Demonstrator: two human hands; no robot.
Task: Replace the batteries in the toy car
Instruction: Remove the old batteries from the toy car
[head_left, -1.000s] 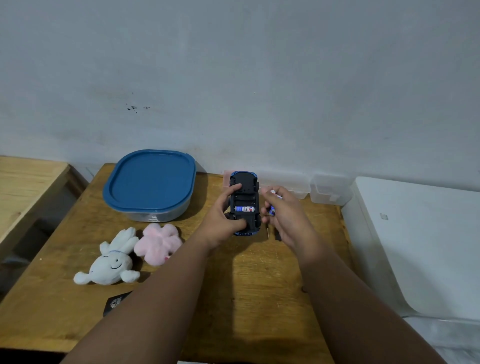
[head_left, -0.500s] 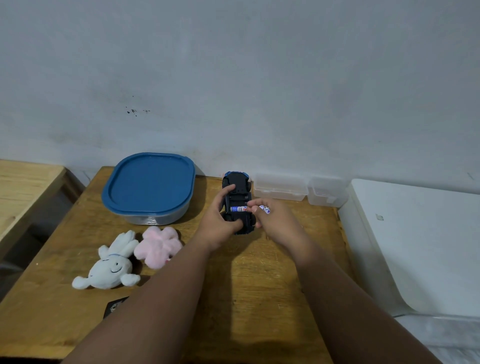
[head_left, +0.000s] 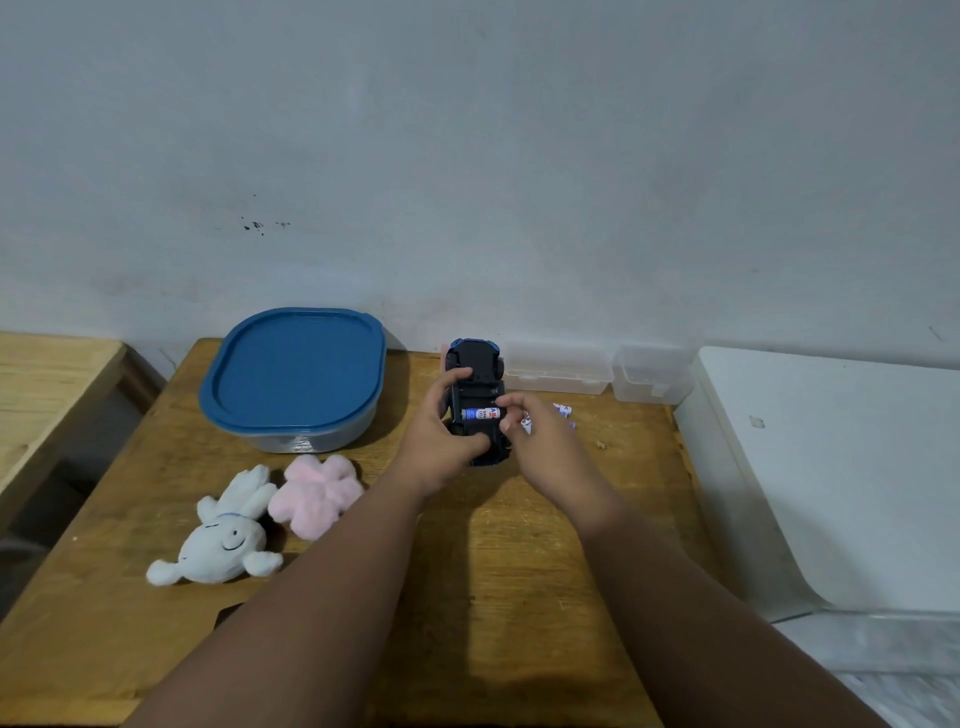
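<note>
We grip upturned toy car (head_left: 475, 364) in left hand (head_left: 441, 441) at far edge of table (head_left: 519, 571); right hand (head_left: 550, 452) curls round battery (head_left: 527, 423) beside it.

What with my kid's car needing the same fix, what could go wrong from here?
The battery seated in the upturned toy car could pop out while the right hand works beside it. Loose batteries behind that hand may roll off the table. Only the left hand steadies the car.
</note>
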